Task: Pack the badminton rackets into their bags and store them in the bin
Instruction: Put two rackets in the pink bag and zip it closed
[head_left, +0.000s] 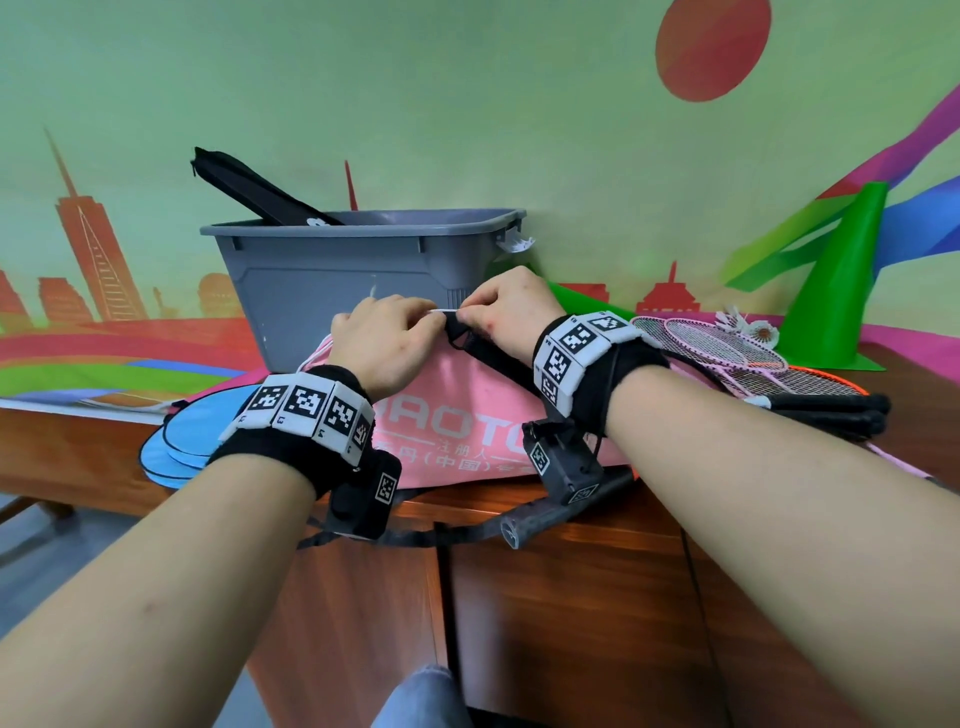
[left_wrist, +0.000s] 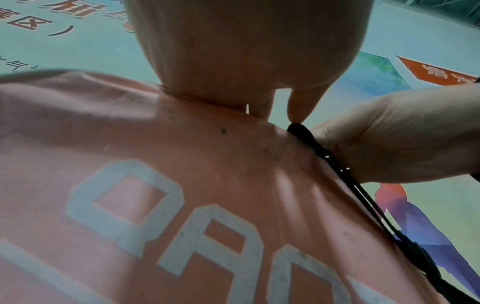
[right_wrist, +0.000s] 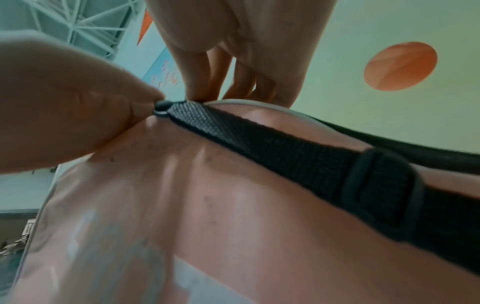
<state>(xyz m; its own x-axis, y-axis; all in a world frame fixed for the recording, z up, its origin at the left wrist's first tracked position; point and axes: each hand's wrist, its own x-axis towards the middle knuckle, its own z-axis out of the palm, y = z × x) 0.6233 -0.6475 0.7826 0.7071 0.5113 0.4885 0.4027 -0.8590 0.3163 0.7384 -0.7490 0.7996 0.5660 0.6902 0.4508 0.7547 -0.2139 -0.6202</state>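
Observation:
A pink racket bag (head_left: 457, 410) with white lettering lies on the wooden table, its top against the grey bin (head_left: 332, 270). A dark racket handle (head_left: 550, 514) sticks out of its near end. My left hand (head_left: 426, 318) and right hand (head_left: 470, 312) meet at the bag's top edge, both pinching it beside the black strap (head_left: 483, 353). In the left wrist view my left fingertips (left_wrist: 296, 115) press the edge of the pink bag (left_wrist: 182, 185). In the right wrist view my right fingers (right_wrist: 200, 90) pinch the rim above the strap (right_wrist: 285, 156). A black bag (head_left: 260, 189) leans in the bin.
Blue racket bags (head_left: 166, 452) lie at the left under the pink one. Loose pink and orange rackets (head_left: 737, 353) and shuttlecocks (head_left: 753, 327) lie at the right, with a green cone (head_left: 841, 280) behind them. The table's front edge is close to me.

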